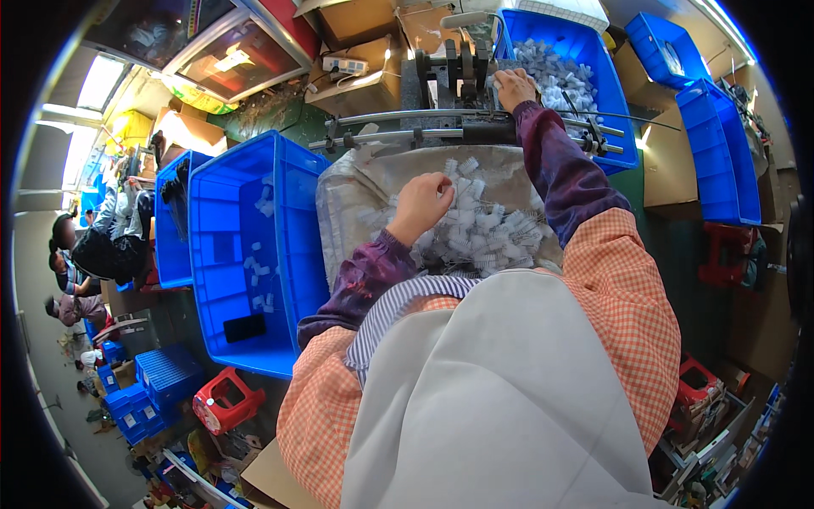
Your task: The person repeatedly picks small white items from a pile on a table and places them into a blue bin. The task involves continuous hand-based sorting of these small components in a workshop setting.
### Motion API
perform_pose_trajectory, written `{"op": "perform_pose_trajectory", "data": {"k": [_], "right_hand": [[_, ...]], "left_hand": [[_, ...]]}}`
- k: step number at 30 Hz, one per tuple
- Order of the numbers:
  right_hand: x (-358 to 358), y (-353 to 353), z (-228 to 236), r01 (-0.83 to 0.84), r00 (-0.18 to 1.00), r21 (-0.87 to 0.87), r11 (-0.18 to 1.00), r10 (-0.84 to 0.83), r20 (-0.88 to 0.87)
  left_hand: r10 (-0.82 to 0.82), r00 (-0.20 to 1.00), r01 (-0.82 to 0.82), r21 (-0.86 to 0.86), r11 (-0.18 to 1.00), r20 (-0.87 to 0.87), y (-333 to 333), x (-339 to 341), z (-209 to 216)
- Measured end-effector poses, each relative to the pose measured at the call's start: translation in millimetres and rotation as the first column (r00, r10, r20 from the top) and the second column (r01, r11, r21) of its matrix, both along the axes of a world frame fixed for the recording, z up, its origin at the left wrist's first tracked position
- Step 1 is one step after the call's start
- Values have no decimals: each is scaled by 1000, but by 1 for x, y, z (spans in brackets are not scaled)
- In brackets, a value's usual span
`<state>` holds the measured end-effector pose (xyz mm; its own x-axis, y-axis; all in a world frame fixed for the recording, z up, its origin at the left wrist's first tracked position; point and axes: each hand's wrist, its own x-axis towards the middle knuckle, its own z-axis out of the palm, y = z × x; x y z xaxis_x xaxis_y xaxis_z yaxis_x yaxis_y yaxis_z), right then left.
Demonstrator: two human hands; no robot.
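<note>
My left hand [422,205] is closed above a heap of small whitish plastic pieces [496,233], its fingertips curled together; whatever they pinch is too small or hidden to name. Beneath the heap spreads a grey-beige cloth [343,199] in front of my body. Stretched farther forward, my right hand [515,88] has bent fingers at the right side of a dark metal bench machine [458,76]; anything inside its grasp is hidden. Just right of that hand, a blue bin [617,127] holds many similar pieces [555,72].
Metal rods [398,136] cross before the machine. At my left stands a large blue bin [242,170] with a few pieces and a flat black object [245,328]. Cardboard boxes [365,85] lie beyond, a red stool [227,400] at lower left. Other people sit far left.
</note>
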<state>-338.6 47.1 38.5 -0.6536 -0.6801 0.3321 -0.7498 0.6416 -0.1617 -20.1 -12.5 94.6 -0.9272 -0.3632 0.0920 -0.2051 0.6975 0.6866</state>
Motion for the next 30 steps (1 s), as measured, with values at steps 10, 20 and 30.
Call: {"op": "perform_pose_trajectory", "data": {"k": [10, 20, 30], "right_hand": [[18, 23, 24, 274, 961, 167, 947, -278, -3], [43, -11, 14, 181, 983, 121, 976, -182, -7], [41, -7, 13, 176, 984, 112, 978, -174, -24]], "left_hand": [[75, 996, -72, 57, 996, -53, 0, 3, 4], [177, 952, -162, 78, 984, -251, -2, -9, 40], [243, 926, -135, 347, 928, -288, -17, -3, 27]]}}
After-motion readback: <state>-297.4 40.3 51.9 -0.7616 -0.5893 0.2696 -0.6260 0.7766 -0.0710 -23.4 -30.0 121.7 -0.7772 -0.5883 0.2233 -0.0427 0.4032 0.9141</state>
